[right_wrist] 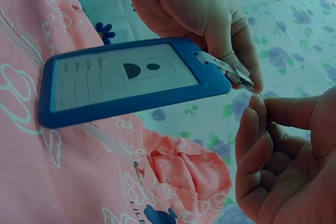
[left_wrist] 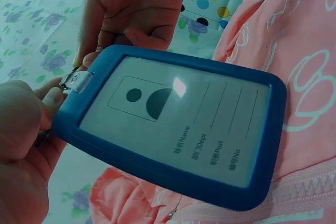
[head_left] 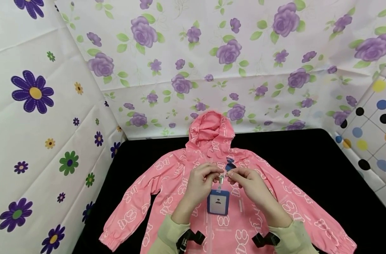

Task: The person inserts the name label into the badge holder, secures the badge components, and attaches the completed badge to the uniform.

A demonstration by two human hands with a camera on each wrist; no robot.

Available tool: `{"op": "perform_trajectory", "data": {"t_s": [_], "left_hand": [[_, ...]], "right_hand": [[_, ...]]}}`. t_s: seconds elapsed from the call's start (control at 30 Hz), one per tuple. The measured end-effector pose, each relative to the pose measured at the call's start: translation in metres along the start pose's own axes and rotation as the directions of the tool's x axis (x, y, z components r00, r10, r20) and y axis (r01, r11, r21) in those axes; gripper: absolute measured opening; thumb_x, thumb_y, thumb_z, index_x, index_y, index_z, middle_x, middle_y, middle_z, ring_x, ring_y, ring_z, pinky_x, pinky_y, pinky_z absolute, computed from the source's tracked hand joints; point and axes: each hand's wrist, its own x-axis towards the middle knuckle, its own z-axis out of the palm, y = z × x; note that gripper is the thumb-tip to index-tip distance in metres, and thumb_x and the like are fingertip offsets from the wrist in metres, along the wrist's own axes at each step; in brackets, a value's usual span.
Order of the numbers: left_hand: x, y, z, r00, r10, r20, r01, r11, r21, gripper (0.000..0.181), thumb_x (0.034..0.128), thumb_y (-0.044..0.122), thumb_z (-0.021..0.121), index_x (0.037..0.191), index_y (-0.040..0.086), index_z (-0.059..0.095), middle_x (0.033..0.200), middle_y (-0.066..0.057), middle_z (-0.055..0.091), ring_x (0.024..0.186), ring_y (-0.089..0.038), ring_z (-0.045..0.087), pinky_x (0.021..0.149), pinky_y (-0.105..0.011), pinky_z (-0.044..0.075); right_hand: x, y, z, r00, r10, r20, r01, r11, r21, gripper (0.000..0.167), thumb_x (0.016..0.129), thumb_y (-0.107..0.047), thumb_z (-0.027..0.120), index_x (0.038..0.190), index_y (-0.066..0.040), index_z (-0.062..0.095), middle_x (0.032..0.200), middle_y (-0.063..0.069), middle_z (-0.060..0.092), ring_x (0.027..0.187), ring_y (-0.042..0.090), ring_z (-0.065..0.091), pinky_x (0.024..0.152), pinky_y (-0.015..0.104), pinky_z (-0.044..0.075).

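Observation:
A blue ID badge holder with a white card hangs from a metal clip over the jacket's front. My left hand pinches the clip, thumb and fingertips close to the strap. My right hand has its thumb and index fingertip together at the clip's far end; what lies between those fingertips is mostly hidden. Beneath both hands the pink hooded jacket lies spread, hood away from me. It has white bear outlines, a front zipper and a dark blue chest print.
A black table top lies under the jacket. Behind it rises a sheet with purple roses; a flowered sheet stands at the left and a dotted one at the right. The sleeves reach out to both sides.

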Motion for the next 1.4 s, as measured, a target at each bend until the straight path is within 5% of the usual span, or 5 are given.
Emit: {"op": "perform_trajectory", "data": {"t_s": [0.27,0.87,1.4], "left_hand": [[0.001,-0.002,-0.001,0.995,0.101,-0.002,-0.100,0.988,0.118,0.026,0.0929,-0.019,0.069,0.098,0.003,0.082,0.095,-0.006,0.075,0.070,-0.013,0.070,0.063,-0.017,0.057],[0.001,-0.003,0.000,0.991,0.134,-0.002,-0.130,0.965,0.227,0.030,0.0894,-0.020,0.067,0.093,0.004,0.083,0.089,-0.002,0.074,0.075,-0.009,0.066,0.062,-0.014,0.051],[-0.001,-0.002,0.000,0.997,0.072,-0.033,-0.066,0.987,0.147,0.035,0.0902,-0.022,0.062,0.094,0.005,0.084,0.089,-0.001,0.075,0.074,-0.011,0.069,0.062,-0.018,0.053]], "right_hand": [[0.002,0.006,0.002,1.000,0.002,-0.012,-0.003,1.000,-0.019,0.026,0.111,-0.021,0.060,0.110,-0.001,0.075,0.093,0.008,0.071,0.090,0.029,0.063,0.078,0.030,0.048],[0.003,0.010,0.006,0.999,0.033,-0.009,-0.032,0.999,0.005,0.027,0.112,-0.023,0.059,0.113,-0.001,0.075,0.095,0.010,0.070,0.093,0.028,0.062,0.080,0.031,0.047],[0.004,0.009,0.007,0.999,0.047,0.000,-0.047,0.999,0.019,0.028,0.112,-0.022,0.058,0.114,0.000,0.075,0.095,0.010,0.071,0.092,0.023,0.063,0.080,0.030,0.047]]}}
